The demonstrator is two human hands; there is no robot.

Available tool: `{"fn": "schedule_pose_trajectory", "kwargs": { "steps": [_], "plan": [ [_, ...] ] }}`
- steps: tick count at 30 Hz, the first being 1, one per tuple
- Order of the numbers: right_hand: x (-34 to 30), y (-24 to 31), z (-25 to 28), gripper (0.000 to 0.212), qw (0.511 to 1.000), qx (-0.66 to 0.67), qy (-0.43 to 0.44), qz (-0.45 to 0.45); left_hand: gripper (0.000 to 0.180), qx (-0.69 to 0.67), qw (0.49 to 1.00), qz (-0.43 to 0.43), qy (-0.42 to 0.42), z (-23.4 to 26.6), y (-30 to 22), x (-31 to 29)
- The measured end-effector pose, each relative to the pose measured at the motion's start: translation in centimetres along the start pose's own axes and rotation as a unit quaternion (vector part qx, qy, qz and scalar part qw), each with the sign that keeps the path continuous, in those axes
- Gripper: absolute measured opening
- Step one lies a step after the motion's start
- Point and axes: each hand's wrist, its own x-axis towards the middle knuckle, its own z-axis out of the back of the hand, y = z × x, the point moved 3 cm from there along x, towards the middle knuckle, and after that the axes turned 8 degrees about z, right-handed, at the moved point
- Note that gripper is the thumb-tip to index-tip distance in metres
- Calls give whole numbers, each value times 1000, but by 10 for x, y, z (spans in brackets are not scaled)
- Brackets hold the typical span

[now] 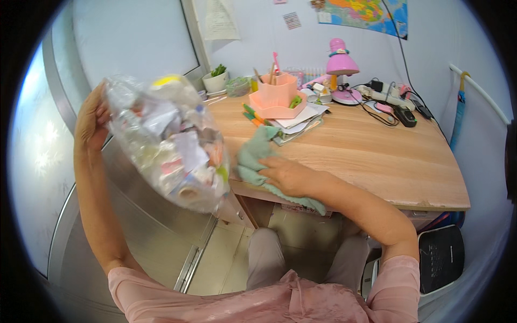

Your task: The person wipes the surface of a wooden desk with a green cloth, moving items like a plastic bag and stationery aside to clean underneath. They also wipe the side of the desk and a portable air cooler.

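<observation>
The left hand (92, 118) of the person was raised high on the left side, near the pale door panel (137, 37). Its fingers were curled closed on the upper edge of a clear plastic bag (186, 156), and the bag hung tilted down toward the front of the desk (377, 172). Inside it I could see many crumpled things, whitish, pink and yellow, and what seemed to be a small roll near the bottom; they were a little blurred.

The right hand (288, 175) was at the front edge of the desk, upon a green cloth (254, 156). Its fingers were partly bent over the fabric, but I could not tell whether they closed tightly on it. One part of the cloth lay on the wooden top, and another part hung over the edge, below the hand.

Behind the cloth stood a pink organizer (277, 102) with pens in it, touching some papers (304, 119). To the right of the organizer was a pink lamp (343, 65), and farther right a white power strip (393, 97) with cables around it. A potted plant (217, 81) stood at the back left corner.
</observation>
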Motion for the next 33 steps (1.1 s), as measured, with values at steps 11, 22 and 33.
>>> {"fn": "schedule_pose_trajectory", "kwargs": {
  "steps": [11, 22, 33],
  "plan": [
    [96, -48, -30, 31, 976, -73, 37, -200, 26, 115, 969, 202, -86, 110, 135, -124],
    [134, -55, -53, 34, 994, -36, 15, -103, 8, -188, 925, 309, -117, 142, 317, -161],
    [150, -28, -72, 34, 999, -31, 19, -17, 39, -284, 925, 225, -115, 59, 360, -118]
  ]
}}
